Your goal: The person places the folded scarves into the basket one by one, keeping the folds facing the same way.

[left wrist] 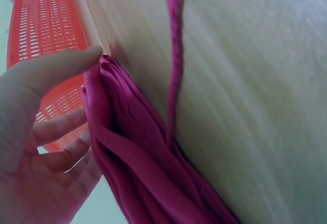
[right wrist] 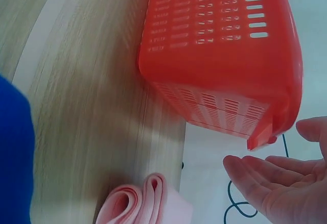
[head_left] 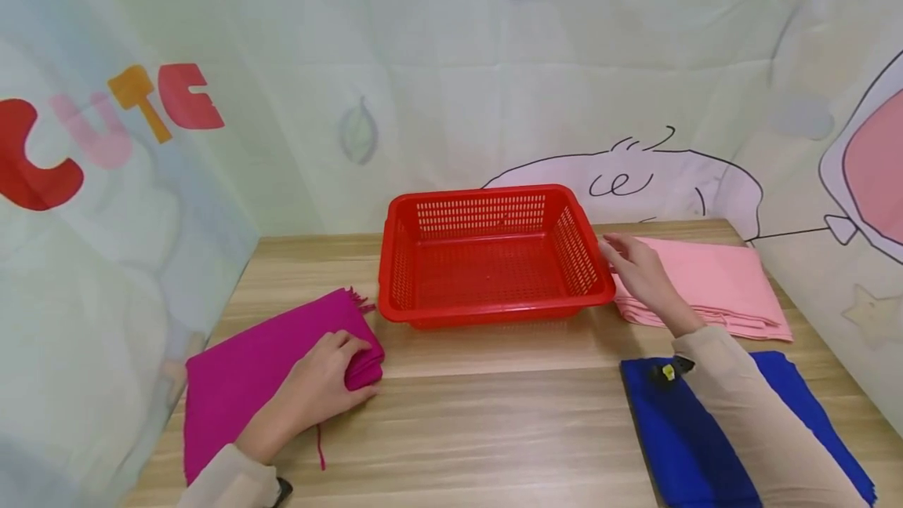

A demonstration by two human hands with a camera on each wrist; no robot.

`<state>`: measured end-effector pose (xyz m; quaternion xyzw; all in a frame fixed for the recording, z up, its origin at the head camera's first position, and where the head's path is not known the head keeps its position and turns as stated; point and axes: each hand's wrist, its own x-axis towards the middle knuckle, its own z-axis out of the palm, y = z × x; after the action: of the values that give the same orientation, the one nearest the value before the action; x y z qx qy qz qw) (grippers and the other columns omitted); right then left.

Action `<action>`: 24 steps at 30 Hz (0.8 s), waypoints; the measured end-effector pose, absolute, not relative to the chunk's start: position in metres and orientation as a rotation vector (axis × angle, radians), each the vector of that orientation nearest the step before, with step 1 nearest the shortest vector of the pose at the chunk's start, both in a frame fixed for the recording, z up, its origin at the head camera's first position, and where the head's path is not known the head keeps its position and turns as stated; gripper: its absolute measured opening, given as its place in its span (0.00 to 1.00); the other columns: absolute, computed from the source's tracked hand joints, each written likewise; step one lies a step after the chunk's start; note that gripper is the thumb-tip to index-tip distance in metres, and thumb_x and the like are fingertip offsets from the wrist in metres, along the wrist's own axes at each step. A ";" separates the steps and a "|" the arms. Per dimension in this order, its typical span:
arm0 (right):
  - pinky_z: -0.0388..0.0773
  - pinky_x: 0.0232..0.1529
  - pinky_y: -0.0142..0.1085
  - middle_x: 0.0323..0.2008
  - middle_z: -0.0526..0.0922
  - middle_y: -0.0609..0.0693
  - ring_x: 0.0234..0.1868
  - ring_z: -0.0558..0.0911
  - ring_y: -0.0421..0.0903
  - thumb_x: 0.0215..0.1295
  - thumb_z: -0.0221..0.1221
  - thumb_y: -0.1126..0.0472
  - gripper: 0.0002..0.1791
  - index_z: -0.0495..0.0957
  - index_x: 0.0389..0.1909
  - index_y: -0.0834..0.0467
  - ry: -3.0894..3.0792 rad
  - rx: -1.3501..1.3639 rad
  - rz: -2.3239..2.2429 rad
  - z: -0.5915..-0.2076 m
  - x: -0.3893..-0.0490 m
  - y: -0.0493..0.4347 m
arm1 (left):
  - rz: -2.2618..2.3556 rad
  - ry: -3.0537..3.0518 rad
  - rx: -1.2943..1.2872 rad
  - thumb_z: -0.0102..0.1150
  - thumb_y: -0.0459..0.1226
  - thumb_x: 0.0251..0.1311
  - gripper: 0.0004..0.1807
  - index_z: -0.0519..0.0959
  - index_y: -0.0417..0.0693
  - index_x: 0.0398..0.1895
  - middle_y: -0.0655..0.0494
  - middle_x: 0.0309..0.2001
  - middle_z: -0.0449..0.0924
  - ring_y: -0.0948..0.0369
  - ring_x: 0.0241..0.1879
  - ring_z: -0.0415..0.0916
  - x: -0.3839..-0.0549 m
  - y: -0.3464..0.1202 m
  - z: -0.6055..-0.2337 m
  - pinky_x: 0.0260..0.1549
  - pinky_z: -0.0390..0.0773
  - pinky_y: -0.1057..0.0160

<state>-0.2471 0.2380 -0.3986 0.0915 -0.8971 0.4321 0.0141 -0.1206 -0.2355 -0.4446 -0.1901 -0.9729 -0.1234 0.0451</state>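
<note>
A folded magenta scarf [head_left: 261, 359] with a fringe lies at the left of the table. My left hand [head_left: 328, 375] holds its right end, the fingers over the folds and the thumb at the edge facing me. In the left wrist view the thumb [left wrist: 61, 68] touches the corner of the scarf [left wrist: 133, 152], whose folds hide the fingertips. At the right end of a red plastic basket [head_left: 494, 273], my right hand [head_left: 638, 269] is held with fingers extended. The right wrist view shows that hand [right wrist: 291, 180] just apart from the basket rim [right wrist: 294, 81], holding nothing.
A folded pink cloth [head_left: 727, 281] lies to the right of the basket, partly behind my right hand. Nearer me, a blue cloth [head_left: 656, 414] lies under my right forearm. A printed curtain [head_left: 437, 100] hangs along the back and sides of the wooden table [head_left: 494, 422].
</note>
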 end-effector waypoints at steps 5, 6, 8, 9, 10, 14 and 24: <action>0.76 0.56 0.56 0.60 0.73 0.72 0.55 0.79 0.66 0.80 0.46 0.51 0.32 0.59 0.71 0.72 -2.802 0.270 1.340 -0.400 -0.250 0.234 | -0.355 -2.986 -0.558 0.79 0.44 0.44 0.29 0.81 0.39 0.49 0.47 0.44 0.78 0.51 0.44 0.75 -0.121 -0.235 -0.447 0.44 0.81 0.51; 0.76 0.56 0.56 0.60 0.74 0.72 0.55 0.79 0.66 0.80 0.45 0.51 0.32 0.59 0.71 0.72 -2.797 0.267 1.339 -0.401 -0.251 0.233 | -0.349 -2.986 -0.560 0.79 0.44 0.44 0.29 0.81 0.39 0.48 0.47 0.44 0.78 0.51 0.44 0.75 -0.122 -0.235 -0.447 0.44 0.81 0.51; 0.77 0.55 0.55 0.59 0.74 0.72 0.55 0.79 0.65 0.80 0.46 0.53 0.31 0.60 0.70 0.73 -2.782 0.266 1.340 -0.402 -0.253 0.232 | -0.333 -2.980 -0.572 0.79 0.42 0.44 0.28 0.81 0.38 0.47 0.46 0.43 0.78 0.50 0.43 0.76 -0.123 -0.235 -0.447 0.43 0.82 0.50; 0.77 0.54 0.55 0.59 0.74 0.72 0.54 0.80 0.65 0.80 0.46 0.53 0.30 0.60 0.70 0.73 -2.774 0.265 1.347 -0.403 -0.254 0.231 | -0.320 -2.977 -0.579 0.79 0.42 0.44 0.28 0.81 0.37 0.47 0.46 0.42 0.78 0.50 0.42 0.76 -0.123 -0.234 -0.447 0.43 0.82 0.50; 0.78 0.53 0.54 0.59 0.75 0.72 0.53 0.80 0.64 0.80 0.46 0.54 0.30 0.60 0.70 0.73 -2.764 0.265 1.354 -0.404 -0.255 0.230 | -0.304 -2.973 -0.588 0.79 0.42 0.44 0.27 0.81 0.37 0.46 0.46 0.41 0.79 0.50 0.41 0.77 -0.123 -0.234 -0.446 0.42 0.82 0.51; 0.82 0.47 0.48 0.58 0.76 0.70 0.49 0.82 0.62 0.80 0.45 0.56 0.28 0.61 0.71 0.71 -2.730 0.254 1.415 -0.407 -0.258 0.228 | -0.245 -2.955 -0.626 0.79 0.41 0.45 0.25 0.82 0.36 0.43 0.46 0.38 0.79 0.51 0.38 0.78 -0.125 -0.232 -0.445 0.39 0.83 0.52; 0.80 0.36 0.27 0.55 0.77 0.70 0.43 0.82 0.59 0.81 0.43 0.60 0.25 0.62 0.70 0.72 -2.704 0.208 1.414 -0.411 -0.263 0.222 | -0.198 -2.960 -0.641 0.78 0.36 0.46 0.17 0.83 0.37 0.37 0.48 0.32 0.78 0.54 0.30 0.77 -0.123 -0.230 -0.445 0.30 0.82 0.55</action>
<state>-0.2625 0.2218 -0.4107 0.0681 -0.8833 0.4619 0.0415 -0.1229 -0.2296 -0.4448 -0.2109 -0.9739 -0.0650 0.0532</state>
